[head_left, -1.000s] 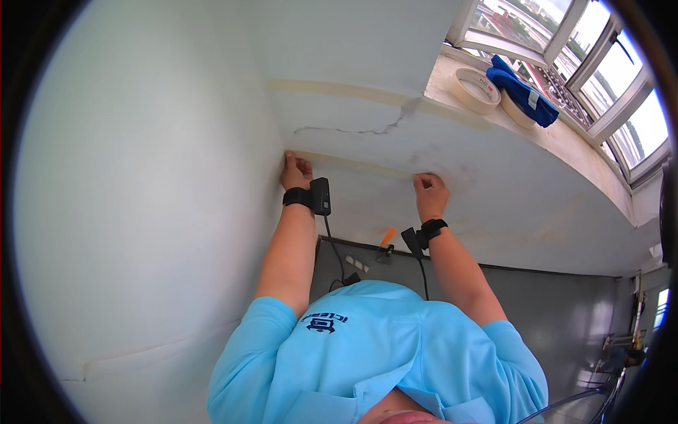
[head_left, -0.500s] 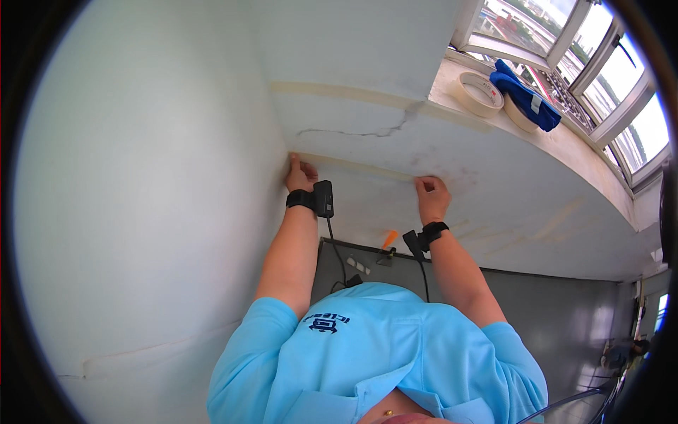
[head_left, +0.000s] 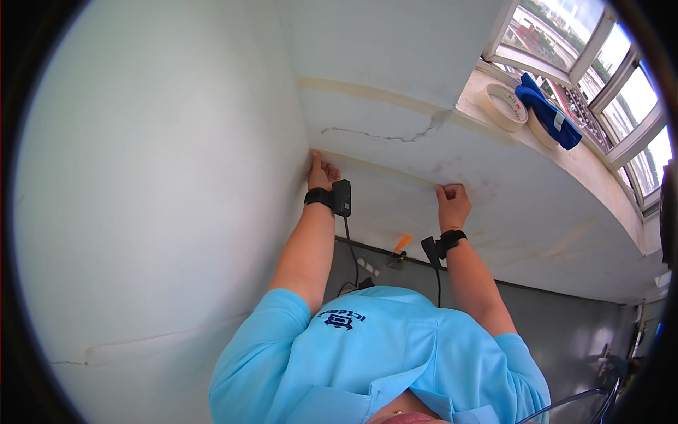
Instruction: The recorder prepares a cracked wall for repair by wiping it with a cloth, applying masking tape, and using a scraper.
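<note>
My left hand [head_left: 323, 172] is at the left corner of the pale wall [head_left: 537, 205], one digit stretched onto the left end of a pale tape strip [head_left: 374, 169], the others loosely bent apart. My right hand [head_left: 453, 203] pinches the strip's right end against the wall. Above this strip runs a jagged crack [head_left: 381, 136], with another tape band [head_left: 360, 92] higher up. Both wrists carry black strapped devices with cables.
A curved ledge [head_left: 607, 184] under windows [head_left: 551, 35] at upper right carries a tape roll [head_left: 503, 107], another roll partly hidden, and a blue cloth [head_left: 547, 112]. An orange-handled scraper [head_left: 401, 244] and small white pieces [head_left: 368, 267] are low by the grey floor [head_left: 551, 332].
The view has shifted, so wall, ledge and hands appear farther right in the picture. Both hands stay at the two ends of the lower strip.
</note>
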Motion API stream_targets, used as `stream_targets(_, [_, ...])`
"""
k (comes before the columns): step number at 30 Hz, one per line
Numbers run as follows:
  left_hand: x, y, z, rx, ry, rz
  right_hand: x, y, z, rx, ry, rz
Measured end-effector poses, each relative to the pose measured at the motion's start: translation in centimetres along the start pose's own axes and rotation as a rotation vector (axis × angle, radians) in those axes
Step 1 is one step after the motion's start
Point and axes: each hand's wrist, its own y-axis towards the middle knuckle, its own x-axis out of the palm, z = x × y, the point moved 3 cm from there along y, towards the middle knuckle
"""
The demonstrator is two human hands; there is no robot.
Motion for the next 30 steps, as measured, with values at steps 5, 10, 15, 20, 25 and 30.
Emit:
stream_targets(5, [-1.1,0.2,0.1,0.102,0.127,0.000,-0.2,0.2,0.9,-0.033,0.038,0.005])
stream_targets(10, [-0.7,-3.7,0.3,0.996,0.842,-0.123,-1.9,0.0,2.1,-0.097,0.115,0.051])
stream_targets(15, [1.2,-5.6,0.7,1.086,1.105,-0.239,-4.0,-2.2,6.3,-0.028,0.100,-0.087])
stream_targets(20, [1.4,-4.7,-0.1,1.071,1.216,-0.265,-7.9,-6.3,13.1,0.071,-0.019,-0.059])
stream_targets(25, [2.1,-4.9,-0.3,1.110,1.255,-0.282,-12.8,-11.4,18.0,0.219,-0.210,-0.029])
stream_targets(30, [2.1,-5.8,-0.6,1.038,1.236,-0.253,-17.3,-17.0,20.8,0.294,-0.359,-0.060])
